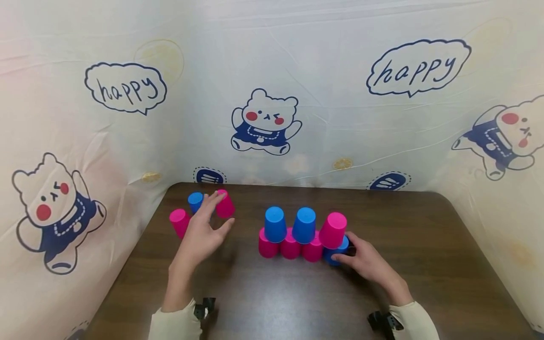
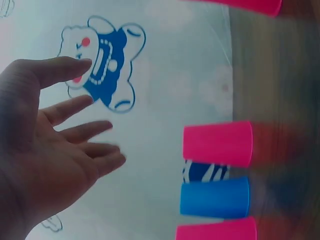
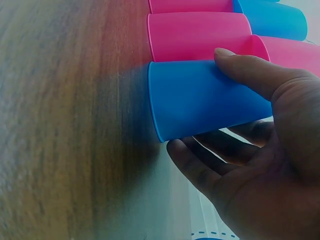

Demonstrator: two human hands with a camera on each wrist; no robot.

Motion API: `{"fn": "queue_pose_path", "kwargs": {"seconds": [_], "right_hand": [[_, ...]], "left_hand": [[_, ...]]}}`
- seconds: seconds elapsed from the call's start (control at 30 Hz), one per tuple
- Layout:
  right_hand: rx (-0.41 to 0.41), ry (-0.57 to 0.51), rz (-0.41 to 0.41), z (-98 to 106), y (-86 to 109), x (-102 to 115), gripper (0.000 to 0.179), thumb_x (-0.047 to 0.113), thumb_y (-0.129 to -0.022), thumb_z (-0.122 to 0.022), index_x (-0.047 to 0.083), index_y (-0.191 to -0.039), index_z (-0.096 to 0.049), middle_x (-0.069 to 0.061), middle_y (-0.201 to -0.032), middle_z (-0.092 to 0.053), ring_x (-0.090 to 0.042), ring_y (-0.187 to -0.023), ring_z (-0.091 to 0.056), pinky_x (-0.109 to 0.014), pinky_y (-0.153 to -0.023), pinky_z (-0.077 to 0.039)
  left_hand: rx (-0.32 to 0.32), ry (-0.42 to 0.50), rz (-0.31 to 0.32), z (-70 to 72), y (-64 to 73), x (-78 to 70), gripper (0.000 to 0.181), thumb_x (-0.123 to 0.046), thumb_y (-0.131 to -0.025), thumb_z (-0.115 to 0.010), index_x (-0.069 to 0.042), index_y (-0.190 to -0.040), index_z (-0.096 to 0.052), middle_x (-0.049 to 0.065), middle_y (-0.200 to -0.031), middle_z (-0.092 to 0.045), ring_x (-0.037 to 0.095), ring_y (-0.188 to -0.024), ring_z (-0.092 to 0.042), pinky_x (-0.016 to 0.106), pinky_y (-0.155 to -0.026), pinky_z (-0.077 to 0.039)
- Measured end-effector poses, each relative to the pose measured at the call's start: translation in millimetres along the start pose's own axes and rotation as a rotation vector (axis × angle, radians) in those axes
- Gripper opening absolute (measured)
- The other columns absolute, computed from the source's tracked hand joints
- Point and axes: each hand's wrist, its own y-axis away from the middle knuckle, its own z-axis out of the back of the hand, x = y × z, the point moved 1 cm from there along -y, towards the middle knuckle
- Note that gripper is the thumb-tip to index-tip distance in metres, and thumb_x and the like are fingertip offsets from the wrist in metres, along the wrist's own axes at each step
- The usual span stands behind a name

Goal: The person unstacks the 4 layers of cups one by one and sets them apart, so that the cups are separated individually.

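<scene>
In the head view, upside-down cups stand in two tiers. Three pink cups [image 1: 290, 249] and a blue cup [image 1: 331, 256] at the right end make the bottom row. Above them sit two blue cups [image 1: 304, 226] and, at the right, a pink cup [image 1: 333, 230]. My right hand [image 1: 369, 260] holds the blue end cup, thumb on its near side and fingers behind, as the right wrist view shows on the same blue cup [image 3: 205, 100]. My left hand [image 1: 205, 236], fingers spread and holding nothing, hovers by separate cups at the back left: a pink cup [image 1: 180, 222], a blue cup [image 1: 195, 201] and another pink cup [image 1: 225, 204].
A brown wooden table [image 1: 263, 297] carries all the cups. Behind it and along both sides hangs a pale printed cloth [image 1: 331, 132] with cartoon bears. Small black devices [image 1: 205, 308] sit at both wrists, by the light sleeves.
</scene>
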Motion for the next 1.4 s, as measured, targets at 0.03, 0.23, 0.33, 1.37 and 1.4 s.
{"fn": "queue_pose_path", "kwargs": {"seconds": [0.03, 0.23, 0.33, 1.37, 1.4], "right_hand": [[-0.001, 0.000, 0.000, 0, -0.1, 0, 0.063, 0.038, -0.094, -0.080, 0.010, -0.144, -0.055, -0.011, -0.133, -0.068, -0.030, -0.119, -0.064, -0.058, -0.104, -0.055], [-0.002, 0.003, 0.000, 1, -0.5, 0, 0.063, 0.039, -0.094, -0.080, 0.010, -0.143, -0.055, -0.010, -0.133, -0.068, -0.030, -0.120, -0.064, -0.059, -0.105, -0.054], [0.001, 0.003, -0.004, 1, -0.4, 0, 0.063, 0.039, -0.093, -0.080, 0.011, -0.144, -0.055, -0.010, -0.134, -0.068, -0.030, -0.120, -0.064, -0.059, -0.105, -0.054], [-0.026, -0.022, -0.042, -3, -0.4, -1, 0.061, 0.035, -0.091, -0.084, 0.012, -0.141, -0.058, -0.006, -0.131, -0.069, -0.028, -0.120, -0.064, -0.058, -0.105, -0.054], [-0.029, -0.021, -0.040, -3, -0.6, -1, 0.061, 0.034, -0.091, -0.084, 0.012, -0.141, -0.058, -0.007, -0.130, -0.069, -0.028, -0.120, -0.064, -0.058, -0.105, -0.054]], "left_hand": [[0.000, 0.007, -0.012, -2.9, -0.3, -3.4, 0.071, -0.017, -0.095, -0.078, -0.015, -0.159, -0.046, 0.015, -0.167, -0.041, 0.043, -0.159, -0.027, 0.066, -0.118, -0.038], [0.044, 0.076, -0.055, -19.1, -3.3, -21.1, 0.071, -0.016, -0.092, -0.082, -0.018, -0.155, -0.050, 0.009, -0.156, -0.055, 0.036, -0.145, -0.051, 0.058, -0.110, -0.051], [0.080, 0.117, -0.065, -26.7, -5.1, -27.7, 0.073, -0.020, -0.090, -0.085, -0.021, -0.155, -0.051, 0.008, -0.155, -0.056, 0.036, -0.143, -0.053, 0.055, -0.110, -0.052], [0.208, 0.183, -0.029, -75.7, -11.2, -54.6, 0.084, -0.018, -0.083, -0.091, -0.031, -0.155, -0.050, 0.004, -0.156, -0.055, 0.038, -0.138, -0.058, 0.055, -0.102, -0.057], [0.209, 0.186, -0.031, -76.7, -11.8, -54.6, 0.083, -0.017, -0.083, -0.091, -0.030, -0.155, -0.051, 0.005, -0.155, -0.056, 0.038, -0.138, -0.058, 0.056, -0.102, -0.057]]}}
